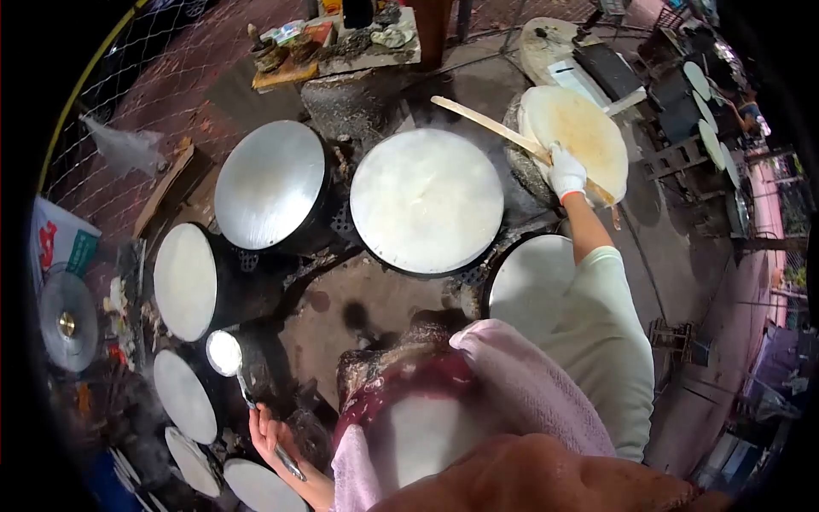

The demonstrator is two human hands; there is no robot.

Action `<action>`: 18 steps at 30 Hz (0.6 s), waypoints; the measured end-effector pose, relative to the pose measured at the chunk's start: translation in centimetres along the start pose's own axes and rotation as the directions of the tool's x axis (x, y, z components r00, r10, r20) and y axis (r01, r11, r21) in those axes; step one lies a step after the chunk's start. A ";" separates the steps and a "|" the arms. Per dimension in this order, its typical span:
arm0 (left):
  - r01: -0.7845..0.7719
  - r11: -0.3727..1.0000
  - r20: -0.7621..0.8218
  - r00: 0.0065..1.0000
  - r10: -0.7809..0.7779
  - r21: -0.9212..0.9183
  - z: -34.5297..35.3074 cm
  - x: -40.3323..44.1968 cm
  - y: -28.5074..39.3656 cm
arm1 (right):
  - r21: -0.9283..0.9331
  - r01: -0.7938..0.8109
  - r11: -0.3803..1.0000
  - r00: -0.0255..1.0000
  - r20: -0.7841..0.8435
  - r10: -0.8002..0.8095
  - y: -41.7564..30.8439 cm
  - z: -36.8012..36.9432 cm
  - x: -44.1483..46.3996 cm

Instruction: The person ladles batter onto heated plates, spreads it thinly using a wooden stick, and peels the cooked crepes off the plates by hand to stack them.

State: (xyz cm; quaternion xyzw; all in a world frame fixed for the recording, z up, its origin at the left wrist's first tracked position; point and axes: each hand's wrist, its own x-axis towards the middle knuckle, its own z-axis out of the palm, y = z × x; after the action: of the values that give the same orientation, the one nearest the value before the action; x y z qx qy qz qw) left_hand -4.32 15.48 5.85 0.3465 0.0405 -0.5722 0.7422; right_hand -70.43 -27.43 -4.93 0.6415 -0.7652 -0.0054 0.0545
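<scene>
My left hand (277, 442) is closed round the handle of a ladle (224, 353), low on the left. White liquid, like batter, shows in its bowl. My right hand (567, 173), in a white glove with an orange cuff, grips a long flat wooden stick (478, 118). That stick lies across a thick round stack of pale flatbreads (576, 128) at the right. Nearest to both, in the middle, is a round griddle covered with a thin white sheet of batter (426, 200). Whether the stick touches the stack's top sheet, I cannot tell.
A shiny bare griddle (271, 183) stands left of the middle one. Several more white-covered griddles, such as the left one (185, 282), curve round me. A partly hidden griddle (531, 286) sits beneath my right arm. Wire fencing (128, 77) runs behind.
</scene>
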 end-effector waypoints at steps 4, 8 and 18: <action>-0.017 0.999 0.115 0.993 0.022 -0.044 -2.7 -3.4 0.3 | 0.040 -0.011 0.999 1.000 0.026 0.010 -1.2 -0.7 -1.5; -0.178 0.983 -0.035 0.983 0.180 0.046 -4.1 -7.6 -0.8 | 0.097 0.012 0.995 0.999 0.039 -0.015 -2.5 0.1 -2.3; -0.543 0.764 -0.432 0.817 0.383 -0.350 -13.9 -25.3 -1.6 | 0.704 0.389 0.594 0.885 -0.107 -0.453 -24.3 3.6 -18.8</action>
State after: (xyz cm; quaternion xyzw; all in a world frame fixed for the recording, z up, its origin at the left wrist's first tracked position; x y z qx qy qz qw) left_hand -9.74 43.93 6.13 0.2527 0.2114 -0.2742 0.9035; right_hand -43.69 -13.49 -11.82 0.7734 -0.5353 0.2494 -0.2305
